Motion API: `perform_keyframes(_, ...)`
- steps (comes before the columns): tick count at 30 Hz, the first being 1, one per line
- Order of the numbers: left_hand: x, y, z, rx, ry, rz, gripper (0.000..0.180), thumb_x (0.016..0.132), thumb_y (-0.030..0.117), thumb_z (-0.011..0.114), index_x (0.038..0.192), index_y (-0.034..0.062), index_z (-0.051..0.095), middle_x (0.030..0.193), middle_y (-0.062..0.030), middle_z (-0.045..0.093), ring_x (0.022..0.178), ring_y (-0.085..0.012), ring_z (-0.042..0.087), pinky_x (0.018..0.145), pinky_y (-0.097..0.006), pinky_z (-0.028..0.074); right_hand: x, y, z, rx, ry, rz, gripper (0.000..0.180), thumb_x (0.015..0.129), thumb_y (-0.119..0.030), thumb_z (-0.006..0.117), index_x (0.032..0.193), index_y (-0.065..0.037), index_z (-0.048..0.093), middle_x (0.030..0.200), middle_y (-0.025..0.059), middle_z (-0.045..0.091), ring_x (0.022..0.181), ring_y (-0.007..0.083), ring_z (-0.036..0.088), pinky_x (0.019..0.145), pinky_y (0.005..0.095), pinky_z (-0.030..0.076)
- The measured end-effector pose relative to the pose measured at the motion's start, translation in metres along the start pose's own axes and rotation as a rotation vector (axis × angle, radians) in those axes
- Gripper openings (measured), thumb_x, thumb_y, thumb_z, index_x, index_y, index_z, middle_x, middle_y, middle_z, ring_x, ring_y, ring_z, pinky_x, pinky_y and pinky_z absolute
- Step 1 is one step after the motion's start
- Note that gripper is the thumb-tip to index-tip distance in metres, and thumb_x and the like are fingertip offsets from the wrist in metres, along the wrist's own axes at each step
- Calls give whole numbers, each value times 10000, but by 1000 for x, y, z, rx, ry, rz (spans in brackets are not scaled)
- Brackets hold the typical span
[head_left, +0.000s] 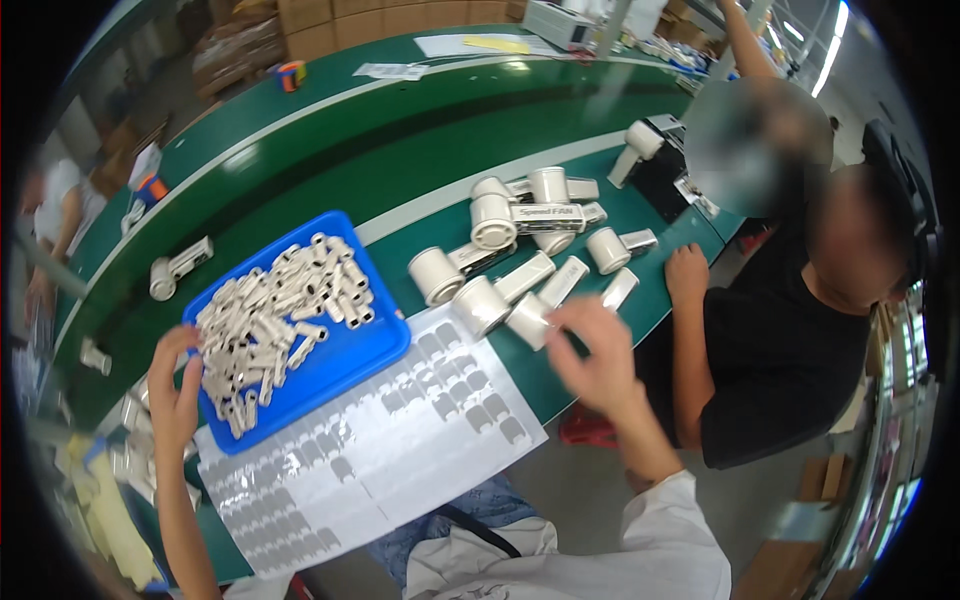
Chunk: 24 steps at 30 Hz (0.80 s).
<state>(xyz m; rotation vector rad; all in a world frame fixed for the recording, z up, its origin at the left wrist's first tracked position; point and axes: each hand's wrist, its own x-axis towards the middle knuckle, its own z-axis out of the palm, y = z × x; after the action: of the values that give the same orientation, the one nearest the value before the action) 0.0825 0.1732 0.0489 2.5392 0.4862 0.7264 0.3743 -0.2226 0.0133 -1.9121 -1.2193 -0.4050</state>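
Note:
At the left edge of the blue tray (375,355), my left hand (172,385) has its thumb and fingers apart, touching or close to the rim. The tray bears a heap of small white plastic parts (290,290) with dark openings. My right hand (600,355) reaches in from the right, fingers curved and apart, at the near end of a white handheld fan (528,320). Whether the fingertips touch that fan, I cannot tell. Several more handheld fans (480,303) lie in a group beyond it. In front of me, partly under the tray, is a sheet of grey stickers (400,435), some places bare.
A person in black (790,350) sits close on my right, a forearm by the table edge. A green conveyor belt (420,150) runs behind the tray, with a fan (180,268) on it. White parts and yellow material (95,500) are at lower left. Another person (65,215) is far left.

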Motion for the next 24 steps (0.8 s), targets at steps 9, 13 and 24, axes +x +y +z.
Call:
perform_keyframes(9,-198,28,-45,-110,320,-356,137,945,69,546,944,-38,632,924,-99,657,854,-147,610,783,-263,470,91,115,29,-474,-308,-121,545,696,-76,729,1212,-40,558,1111,194,570,1054,394,557,907,449,462)
perform_keyframes(13,-227,52,-42,-169,387,-370,81,900,17,576,924,-31,637,895,-106,654,838,-167,625,770,-264,483,90,104,14,-369,-279,-186,446,752,-21,673,1187,-26,572,1059,191,590,996,398,571,855,455,470)
perform_keyframes(24,-156,121,50,-430,234,9,630,683,126,833,1245,60,558,1237,-125,601,1180,-304,574,1001,-391,459,37,-110,60,354,-988,-301,418,869,-133,656,1260,-20,560,1125,169,628,1002,324,634,851,390,508)
